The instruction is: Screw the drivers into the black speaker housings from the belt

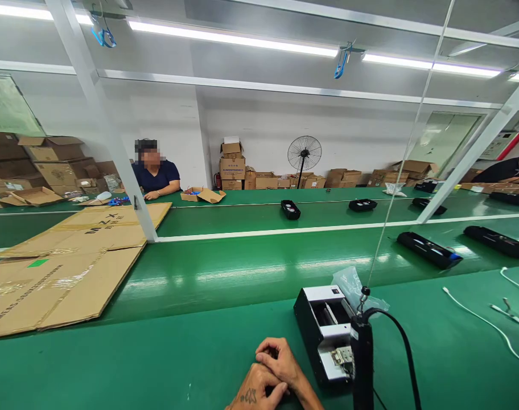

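My hands rest clasped together on the green table at the bottom middle. My left hand [251,393], with a tattoo on its back, lies underneath, fingers curled. My right hand [279,357] is folded over it, fingers closed. I see no object in either hand. Just to the right lies a black and white device [323,330] with its inside exposed. A black electric screwdriver [362,356] hangs on a cord in front of the device, a black cable looping from it. A clear plastic bag [352,283] lies behind the device.
Flattened cardboard sheets [63,267] cover the table's left. Black devices [429,249] lie along the green conveyor [242,267], white cables [477,316] at right. A person in a dark shirt [157,176] sits opposite; another person's arm [505,169] at far right. Boxes and a fan [304,154] line the wall.
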Demonstrator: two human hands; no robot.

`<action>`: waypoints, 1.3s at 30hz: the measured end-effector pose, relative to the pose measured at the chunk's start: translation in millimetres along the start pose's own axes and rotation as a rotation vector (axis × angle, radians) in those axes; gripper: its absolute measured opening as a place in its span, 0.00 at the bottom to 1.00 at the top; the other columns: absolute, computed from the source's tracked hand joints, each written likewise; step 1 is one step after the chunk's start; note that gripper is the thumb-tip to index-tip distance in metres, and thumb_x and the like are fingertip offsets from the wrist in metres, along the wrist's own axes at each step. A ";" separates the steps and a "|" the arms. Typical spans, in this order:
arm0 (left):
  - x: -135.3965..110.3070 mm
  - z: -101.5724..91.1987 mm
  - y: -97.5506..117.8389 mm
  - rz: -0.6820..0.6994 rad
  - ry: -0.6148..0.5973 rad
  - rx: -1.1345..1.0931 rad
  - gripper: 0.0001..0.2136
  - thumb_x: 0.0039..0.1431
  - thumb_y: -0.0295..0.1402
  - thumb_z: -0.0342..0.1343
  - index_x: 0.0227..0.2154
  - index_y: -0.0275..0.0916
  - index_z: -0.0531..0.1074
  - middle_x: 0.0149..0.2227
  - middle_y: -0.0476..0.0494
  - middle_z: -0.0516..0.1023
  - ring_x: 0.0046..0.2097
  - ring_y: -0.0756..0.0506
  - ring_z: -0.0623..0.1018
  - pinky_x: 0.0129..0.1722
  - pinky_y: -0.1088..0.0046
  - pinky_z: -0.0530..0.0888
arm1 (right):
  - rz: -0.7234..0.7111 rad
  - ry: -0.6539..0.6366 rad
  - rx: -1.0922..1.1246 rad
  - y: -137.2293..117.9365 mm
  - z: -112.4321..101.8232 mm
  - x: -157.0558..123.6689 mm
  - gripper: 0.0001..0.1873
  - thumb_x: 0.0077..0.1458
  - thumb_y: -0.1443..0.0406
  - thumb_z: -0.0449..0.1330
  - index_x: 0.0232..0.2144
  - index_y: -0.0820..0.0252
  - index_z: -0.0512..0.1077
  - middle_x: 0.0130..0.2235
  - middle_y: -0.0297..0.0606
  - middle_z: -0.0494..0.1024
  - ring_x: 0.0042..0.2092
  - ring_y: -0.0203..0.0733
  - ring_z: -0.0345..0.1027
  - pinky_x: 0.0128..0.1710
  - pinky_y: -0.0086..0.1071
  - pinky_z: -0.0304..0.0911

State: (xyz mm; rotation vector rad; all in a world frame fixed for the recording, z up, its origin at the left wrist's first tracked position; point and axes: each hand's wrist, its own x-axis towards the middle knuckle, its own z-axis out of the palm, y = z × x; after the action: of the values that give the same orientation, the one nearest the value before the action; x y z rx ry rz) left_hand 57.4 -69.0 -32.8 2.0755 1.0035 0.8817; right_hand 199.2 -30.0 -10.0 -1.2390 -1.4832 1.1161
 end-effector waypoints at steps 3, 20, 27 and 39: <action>0.3 3.1 -9.0 0.039 0.004 0.018 0.12 0.66 0.40 0.55 0.34 0.43 0.82 0.35 0.44 0.83 0.40 0.45 0.81 0.45 0.72 0.77 | -0.003 -0.011 -0.012 1.6 -0.1 1.1 0.08 0.45 0.62 0.63 0.24 0.60 0.81 0.22 0.36 0.77 0.25 0.37 0.64 0.27 0.29 0.59; 4.0 -3.4 12.2 0.306 0.199 0.129 0.07 0.66 0.37 0.57 0.35 0.43 0.78 0.33 0.47 0.83 0.37 0.47 0.82 0.41 0.72 0.79 | 0.020 -0.039 0.070 -2.2 -5.5 -2.1 0.07 0.44 0.63 0.65 0.24 0.61 0.80 0.24 0.36 0.78 0.27 0.38 0.66 0.28 0.29 0.60; 2.2 -5.0 12.3 0.248 0.141 0.100 0.07 0.66 0.37 0.57 0.36 0.43 0.78 0.35 0.46 0.83 0.40 0.46 0.82 0.42 0.72 0.79 | 0.034 -0.057 0.043 -4.6 -5.6 -3.7 0.07 0.44 0.62 0.65 0.26 0.60 0.81 0.24 0.35 0.76 0.28 0.38 0.66 0.29 0.29 0.61; 3.9 -1.0 5.4 0.126 0.057 0.098 0.12 0.66 0.39 0.55 0.32 0.43 0.81 0.33 0.44 0.84 0.37 0.45 0.81 0.42 0.70 0.78 | 0.000 -0.057 0.016 -5.5 -7.8 -4.7 0.10 0.46 0.59 0.64 0.27 0.59 0.82 0.26 0.37 0.80 0.29 0.41 0.70 0.30 0.30 0.63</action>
State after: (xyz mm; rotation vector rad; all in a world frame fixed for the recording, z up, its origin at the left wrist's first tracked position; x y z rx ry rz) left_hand 60.6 -68.1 -26.9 2.2271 0.9713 0.9779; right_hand 206.2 -34.4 -3.3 -1.2048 -1.5139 1.1703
